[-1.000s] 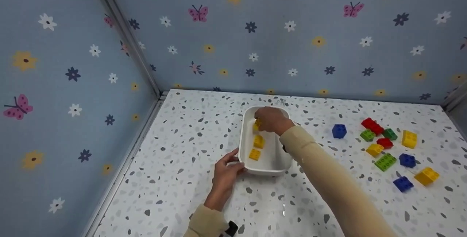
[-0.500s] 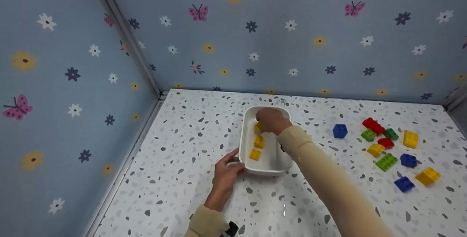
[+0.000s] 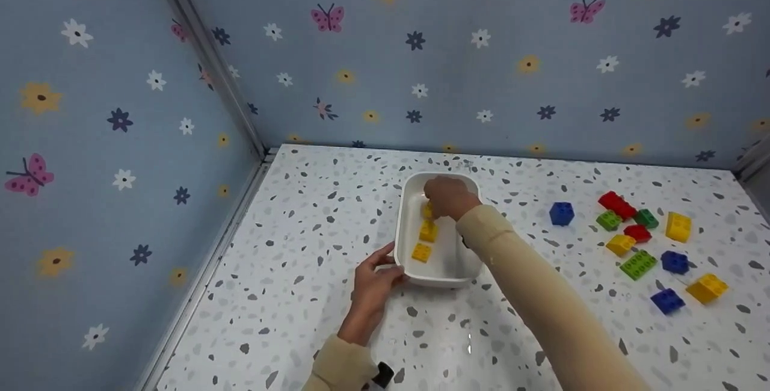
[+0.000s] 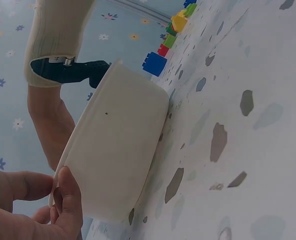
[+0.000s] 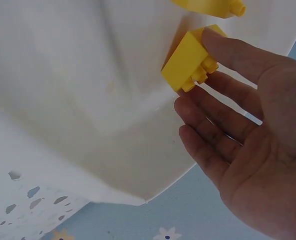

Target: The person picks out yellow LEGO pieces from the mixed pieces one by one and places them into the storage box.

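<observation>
My left hand (image 3: 371, 286) pinches the rim of a white plastic tub (image 3: 442, 283) at its near left corner; in the left wrist view thumb and fingers (image 4: 68, 202) grip that edge. Inside the tub, my right hand (image 3: 450, 197) holds a yellow building brick (image 5: 187, 60) between thumb and fingers, studs facing the palm, low by the tub's floor. Just nearer in the tub lies a second yellow brick (image 3: 428, 231), and a third yellow brick (image 3: 421, 252) sits close to the near end. The right hand partly hides the held brick in the head view.
On the speckled table (image 3: 289, 246), a blue brick (image 3: 562, 213) stands right of the tub. Farther right lie loose bricks, including a red brick (image 3: 616, 205), a light green brick (image 3: 638, 264) and a yellow brick (image 3: 707, 288). A flowered wall (image 3: 445, 78) rises behind.
My right hand has moved slightly nearer and right, bringing its yellow brick closer to the second one in the tub. The left hand keeps its hold on the rim.
</observation>
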`<state>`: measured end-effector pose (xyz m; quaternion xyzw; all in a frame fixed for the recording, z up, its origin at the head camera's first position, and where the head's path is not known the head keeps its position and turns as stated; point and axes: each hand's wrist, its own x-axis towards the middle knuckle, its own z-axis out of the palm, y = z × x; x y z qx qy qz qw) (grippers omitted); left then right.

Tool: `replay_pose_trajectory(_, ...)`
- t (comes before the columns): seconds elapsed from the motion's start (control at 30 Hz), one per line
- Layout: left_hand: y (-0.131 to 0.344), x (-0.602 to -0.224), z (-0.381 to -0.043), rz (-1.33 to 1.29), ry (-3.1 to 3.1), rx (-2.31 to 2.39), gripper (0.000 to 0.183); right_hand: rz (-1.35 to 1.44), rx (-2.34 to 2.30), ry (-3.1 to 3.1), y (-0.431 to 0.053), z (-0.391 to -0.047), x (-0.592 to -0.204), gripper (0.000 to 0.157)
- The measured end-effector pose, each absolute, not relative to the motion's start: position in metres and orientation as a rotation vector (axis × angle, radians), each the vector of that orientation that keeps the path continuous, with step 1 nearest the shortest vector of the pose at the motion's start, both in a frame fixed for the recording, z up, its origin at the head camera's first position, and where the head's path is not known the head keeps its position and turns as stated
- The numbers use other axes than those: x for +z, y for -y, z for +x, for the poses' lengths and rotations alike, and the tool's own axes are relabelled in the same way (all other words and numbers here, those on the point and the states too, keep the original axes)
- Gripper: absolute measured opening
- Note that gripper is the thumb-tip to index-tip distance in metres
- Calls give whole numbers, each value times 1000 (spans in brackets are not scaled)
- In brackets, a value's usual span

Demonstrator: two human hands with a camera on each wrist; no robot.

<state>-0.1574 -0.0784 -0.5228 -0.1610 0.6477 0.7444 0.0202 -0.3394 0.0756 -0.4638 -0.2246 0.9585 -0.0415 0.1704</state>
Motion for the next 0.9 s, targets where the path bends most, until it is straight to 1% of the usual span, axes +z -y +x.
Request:
replay_pose_trajectory(0.2,78,-523,-159,-513,-2024,2280,59,-609,-127,-2702,-80,-338,-462,39)
replay_pose_trajectory(0.37,78,-525,-159,-510,-2042,2269,58,-585,-160,-2694,-82,-337,-459,43)
replay_pose_trajectory(0.67,78,-525,-159,-516,-2044,2279,58,-731,-159,-2788,-83,-328,-449,45)
replay_pose_trajectory(0.9,78,-524,-159,-501,-2024,2294,58,-786,-220,-2854,-93,-320,-447,45)
